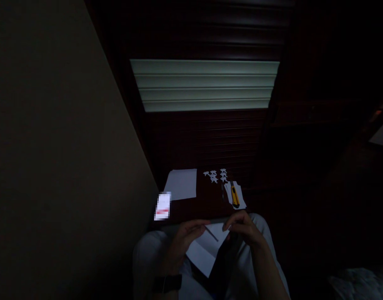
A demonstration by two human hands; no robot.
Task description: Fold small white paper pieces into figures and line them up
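Observation:
A sheet of white paper (204, 255) with a crease across it is held above my lap, between both hands. My left hand (188, 234) grips its upper left edge, fingers lying over the top. At the right corner my right hand (244, 227) pinches the sheet between thumb and fingers. A thin dark line (211, 233) slants over the paper beside my left fingertips; whether it is a slit or a slim stick, I cannot tell. Beyond my right hand, a yellow utility knife (235, 197) rests on a stack of white paper pieces (241, 198).
On the small dark table (206, 204) lie a larger white sheet (182, 183), several star-like paper cutouts (213, 176) and a bright, blurred-out rectangular thing (163, 206) at the left edge. A wall (69, 146) rises at left; a slatted panel (206, 85) stands behind.

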